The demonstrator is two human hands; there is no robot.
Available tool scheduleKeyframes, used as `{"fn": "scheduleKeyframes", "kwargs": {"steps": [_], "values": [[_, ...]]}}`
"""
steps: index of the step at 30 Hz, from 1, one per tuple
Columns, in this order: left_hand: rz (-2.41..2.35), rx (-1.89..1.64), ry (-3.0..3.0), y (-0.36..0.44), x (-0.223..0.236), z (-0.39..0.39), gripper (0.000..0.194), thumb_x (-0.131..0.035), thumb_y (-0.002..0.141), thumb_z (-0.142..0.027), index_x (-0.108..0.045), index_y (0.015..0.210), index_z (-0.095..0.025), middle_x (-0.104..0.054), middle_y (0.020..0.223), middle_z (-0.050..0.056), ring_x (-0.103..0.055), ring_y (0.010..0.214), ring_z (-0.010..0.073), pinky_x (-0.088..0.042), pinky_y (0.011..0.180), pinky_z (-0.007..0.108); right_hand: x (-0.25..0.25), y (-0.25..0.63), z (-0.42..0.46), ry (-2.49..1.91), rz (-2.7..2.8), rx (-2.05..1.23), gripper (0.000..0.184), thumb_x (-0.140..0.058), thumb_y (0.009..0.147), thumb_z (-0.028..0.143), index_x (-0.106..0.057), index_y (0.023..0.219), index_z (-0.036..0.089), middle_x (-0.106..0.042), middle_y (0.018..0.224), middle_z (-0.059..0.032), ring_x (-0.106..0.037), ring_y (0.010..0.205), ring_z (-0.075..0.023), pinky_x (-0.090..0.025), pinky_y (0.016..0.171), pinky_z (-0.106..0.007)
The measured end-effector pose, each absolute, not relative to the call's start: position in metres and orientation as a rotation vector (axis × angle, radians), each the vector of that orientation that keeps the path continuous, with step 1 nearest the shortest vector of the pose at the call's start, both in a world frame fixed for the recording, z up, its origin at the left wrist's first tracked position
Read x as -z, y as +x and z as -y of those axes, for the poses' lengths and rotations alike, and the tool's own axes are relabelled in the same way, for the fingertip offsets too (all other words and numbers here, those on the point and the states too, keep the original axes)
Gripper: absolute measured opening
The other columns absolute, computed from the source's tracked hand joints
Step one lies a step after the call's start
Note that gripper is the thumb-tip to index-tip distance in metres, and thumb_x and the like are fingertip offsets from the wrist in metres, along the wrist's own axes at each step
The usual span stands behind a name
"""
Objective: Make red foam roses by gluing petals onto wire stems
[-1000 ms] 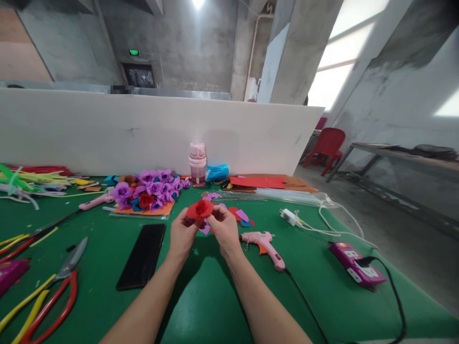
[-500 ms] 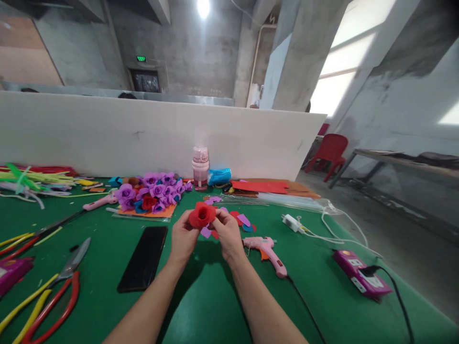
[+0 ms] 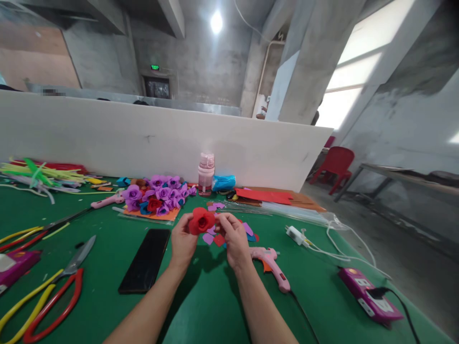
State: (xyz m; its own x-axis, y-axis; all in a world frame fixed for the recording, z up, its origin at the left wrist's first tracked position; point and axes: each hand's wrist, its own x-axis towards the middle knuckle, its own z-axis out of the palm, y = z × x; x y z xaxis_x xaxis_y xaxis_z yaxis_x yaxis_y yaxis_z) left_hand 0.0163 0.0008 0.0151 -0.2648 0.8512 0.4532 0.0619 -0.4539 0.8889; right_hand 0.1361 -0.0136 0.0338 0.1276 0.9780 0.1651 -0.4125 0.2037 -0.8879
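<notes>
My left hand point(image 3: 184, 243) grips a red flower point(image 3: 202, 221) from its left side, with the thumb and fingers closed on it above the table. The flower's layered petals curl around a dark center that faces me. At the flower's right edge is my right hand point(image 3: 234, 241), its thumb and fingertips pinched together. What lies between those fingertips is too small to tell. Below and behind the hands, loose petal pieces point(image 3: 208, 238) in purple, red and blue are scattered. A pink glue gun point(image 3: 272, 265) lies just right of my right hand.
A black phone point(image 3: 145, 260) and scissors point(image 3: 77, 258) lie to the left. Behind are a pile of purple flowers point(image 3: 163, 193), a pink bottle point(image 3: 206, 177) and red sheets point(image 3: 265, 196). A purple power strip point(image 3: 371, 294) and white charger point(image 3: 297, 235) sit right. A white board point(image 3: 107, 138) stands behind.
My right hand has drawn slightly away to the right from the flower's front, its fingertips now at the edge. The left hand still holds the flower. The whole view has shifted slightly.
</notes>
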Motion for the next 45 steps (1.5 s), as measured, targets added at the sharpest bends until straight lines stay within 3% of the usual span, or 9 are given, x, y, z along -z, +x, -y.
{"fn": "scheduleKeyframes", "kwargs": {"steps": [13,24,33,45], "values": [[-1.100,-1.747,1.497,0.017,-0.014,0.001,0.017,-0.063,0.066,-0.015,-0.066,0.083,-0.018,-0.068,0.079,0.000,-0.060,0.073,0.0146,-0.047,0.069,0.023,-0.025,0.132,0.011,-0.838,1.022,-1.169,0.030,-0.065,0.073,0.047,-0.062,0.070,0.018,-0.057,0.065,0.0015,-0.049,0.061,-0.0113,-0.041,0.061,-0.023],[-1.092,-1.711,1.487,0.017,-0.013,0.000,0.018,-0.063,0.064,-0.016,-0.066,0.082,-0.018,-0.067,0.078,0.000,-0.060,0.072,0.0149,-0.047,0.068,0.023,-0.029,0.133,0.010,-0.839,0.911,-1.169,0.031,-0.070,0.066,0.048,-0.059,0.063,0.019,-0.054,0.059,0.0034,-0.045,0.055,-0.0096,-0.039,0.056,-0.022],[-1.030,-1.599,1.540,0.016,-0.009,-0.001,0.028,-0.057,0.063,-0.009,-0.069,0.087,-0.018,-0.070,0.084,0.001,-0.062,0.079,0.0165,-0.048,0.075,0.026,-0.027,0.139,0.007,-0.873,0.887,-1.274,0.047,-0.056,0.073,0.062,-0.072,0.078,0.019,-0.068,0.073,-0.0040,-0.059,0.064,-0.0151,-0.045,0.062,-0.027],[-1.007,-1.496,1.571,0.016,-0.006,-0.003,0.021,-0.064,0.067,-0.019,-0.070,0.087,-0.018,-0.072,0.086,0.003,-0.064,0.080,0.0184,-0.049,0.078,0.029,-0.033,0.145,0.010,-0.820,0.921,-1.283,0.044,-0.061,0.070,0.061,-0.067,0.061,0.019,-0.063,0.059,-0.0008,-0.054,0.056,-0.0140,-0.043,0.058,-0.026]]}}
